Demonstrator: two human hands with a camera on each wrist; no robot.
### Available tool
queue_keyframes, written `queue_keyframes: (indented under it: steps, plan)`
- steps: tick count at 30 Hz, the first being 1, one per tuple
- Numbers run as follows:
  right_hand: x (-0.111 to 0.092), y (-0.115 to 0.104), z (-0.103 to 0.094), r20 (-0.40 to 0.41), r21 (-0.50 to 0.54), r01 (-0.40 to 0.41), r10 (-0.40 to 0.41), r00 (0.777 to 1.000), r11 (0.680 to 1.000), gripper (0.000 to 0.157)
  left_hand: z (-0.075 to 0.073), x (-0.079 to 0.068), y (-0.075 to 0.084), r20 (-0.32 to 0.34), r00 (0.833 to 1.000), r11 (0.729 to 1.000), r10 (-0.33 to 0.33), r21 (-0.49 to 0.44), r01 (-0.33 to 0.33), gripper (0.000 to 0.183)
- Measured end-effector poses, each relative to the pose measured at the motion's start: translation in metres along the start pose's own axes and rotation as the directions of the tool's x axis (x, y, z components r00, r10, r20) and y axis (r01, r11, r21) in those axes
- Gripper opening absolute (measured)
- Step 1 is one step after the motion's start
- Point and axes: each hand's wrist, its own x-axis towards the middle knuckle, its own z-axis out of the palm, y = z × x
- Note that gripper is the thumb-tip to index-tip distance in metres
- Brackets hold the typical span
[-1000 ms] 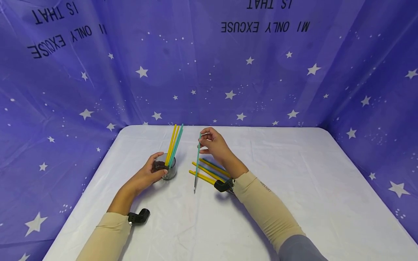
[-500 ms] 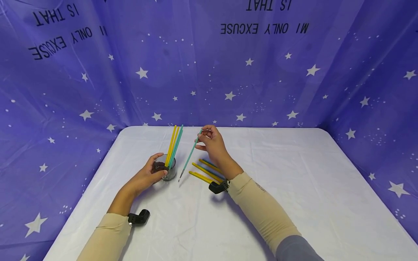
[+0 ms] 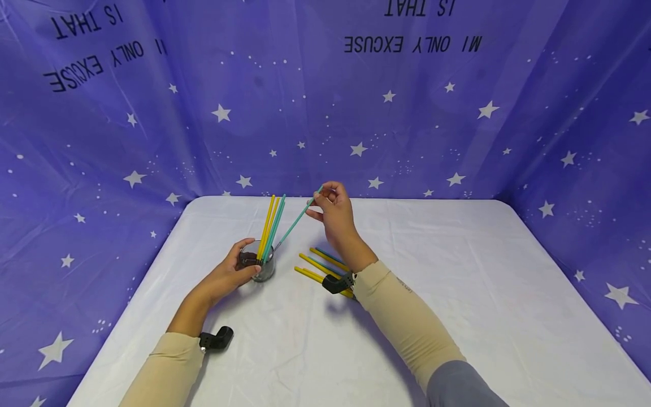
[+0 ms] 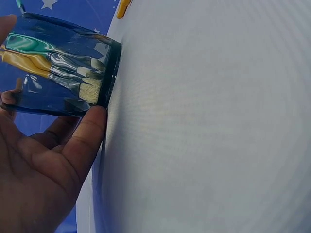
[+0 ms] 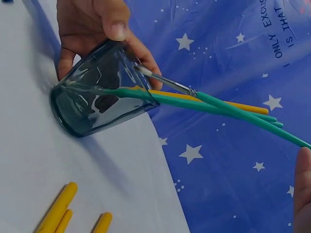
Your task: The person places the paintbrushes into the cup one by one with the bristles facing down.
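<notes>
My left hand [image 3: 231,274] grips a clear drinking glass [image 3: 265,272] from its left side, thumb on the near side. Several yellow and green paintbrushes [image 3: 268,232] lean in the glass, handles up. Through its wall in the left wrist view, their bristles [image 4: 90,91] rest near the base. Farther right, my right hand [image 3: 337,212] pinches a green paintbrush [image 3: 299,220] near the handle's end. That brush slants down to the left, and in the right wrist view its pale bristle tip [image 5: 142,71] is right at the glass's rim.
Several yellow and green-blue brushes [image 3: 308,273] lie on the white-covered table [image 3: 274,350], partly under my right wrist and its black camera [image 3: 338,284]. A purple star-printed curtain [image 3: 305,113] rises behind the table and along both sides.
My right hand has moved up and slightly away, tilting the green paintbrush from near vertical to a slant. Its bristle end has swung left and up to the glass. The left hand stays put.
</notes>
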Motion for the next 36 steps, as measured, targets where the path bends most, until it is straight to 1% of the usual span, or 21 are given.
queue_keyframes:
  steps: [4, 7, 15, 19, 26, 30, 36]
  plan:
    - [0.000, 0.000, 0.005, 0.009, -0.003, 0.019, -0.019, 1.000, 1.000, 0.023, 0.000, 0.000, 0.000, 0.004, 1.000, 1.000, 0.000, 0.006, 0.000, 0.077]
    - [0.000, 0.003, 0.009, 0.027, -0.021, 0.029, -0.029, 0.999, 0.999, 0.022, 0.000, 0.001, 0.000, 0.000, 1.000, 1.000, -0.008, 0.009, 0.008, 0.077]
    - [-0.005, 0.014, 0.021, 0.112, -0.158, 0.032, -0.015, 0.994, 0.987, 0.021, 0.000, 0.000, 0.002, -0.003, 1.000, 1.000, -0.005, 0.024, 0.005, 0.077]
    - [-0.006, 0.021, 0.026, 0.142, -0.201, 0.037, -0.008, 0.990, 0.979, 0.020, 0.001, 0.000, 0.002, -0.003, 1.000, 1.000, -0.007, 0.013, 0.007, 0.079]
    - [-0.007, 0.035, 0.033, 0.158, -0.228, 0.029, 0.008, 0.987, 0.973, 0.021, 0.001, 0.002, 0.000, -0.008, 1.000, 1.000, 0.002, 0.000, -0.002, 0.078]
    - [-0.010, 0.040, 0.035, 0.180, -0.272, 0.032, 0.018, 0.983, 0.962, 0.023, 0.001, 0.003, 0.000, -0.015, 1.000, 1.000, 0.008, 0.005, -0.008, 0.077]
    - [-0.010, 0.043, 0.033, 0.193, -0.310, 0.048, 0.013, 0.981, 0.949, 0.022, 0.002, 0.002, 0.001, -0.019, 1.000, 1.000, 0.008, 0.002, -0.008, 0.077]
